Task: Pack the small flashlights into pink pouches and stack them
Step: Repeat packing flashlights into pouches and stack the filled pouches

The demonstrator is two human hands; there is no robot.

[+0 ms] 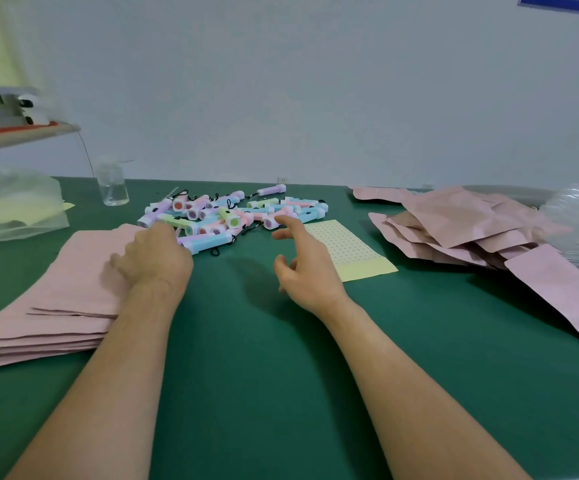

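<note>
Flashlights lie heaped on the desk just beyond both hands, the nearest blue one lying crosswise beside the left hand, which rests at the pink pouches with a grip I cannot tell, while the right hand hovers spread and empty.

Soft, flat indoor light, kinda dim. Blurry shadow on the table beside the right hand. Edges bow outward, whole shot's slightly soft.
</note>
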